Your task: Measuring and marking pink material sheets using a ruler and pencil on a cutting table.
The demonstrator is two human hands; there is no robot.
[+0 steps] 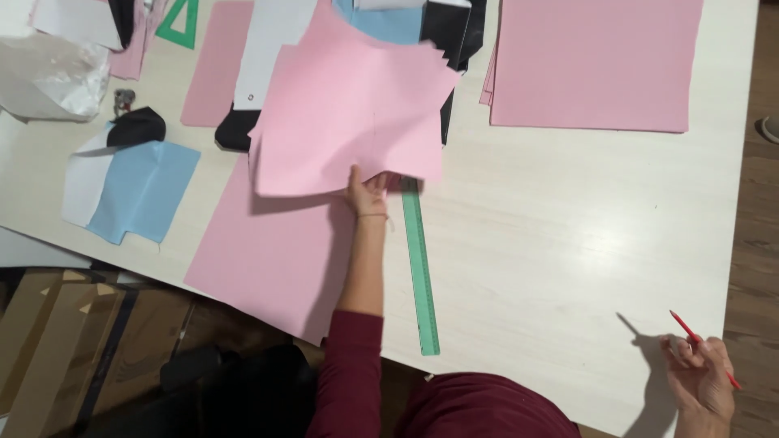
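The left hand [367, 193] is stretched well forward over the white bench [552, 235], its arm nearly straight in a dark red sleeve pushed up to the elbow, a thin band at the wrist. Its fingers are closed in a pinch on the near edge of a cut piece of pink paper [349, 113], which is lifted off the surface and curls out beyond the hand. Under the forearm lies a large flat pink sheet [268, 259], reaching the near edge of the bench. Just to the right of the wrist a long green plastic ruler [419, 268] runs back towards the person, its far end tucked beneath the lifted piece.

The right hand [702, 377] is drawn back, at the near right corner of the bench and well apart from the left. Its fingers are curled around a thin red pencil [699, 345], the tip pointing away and to the left, held above the surface.

Far beyond the right hand rests a stack of large pink sheets [596, 61]. To the left of the left hand lies a light blue and white paper piece [134, 191].
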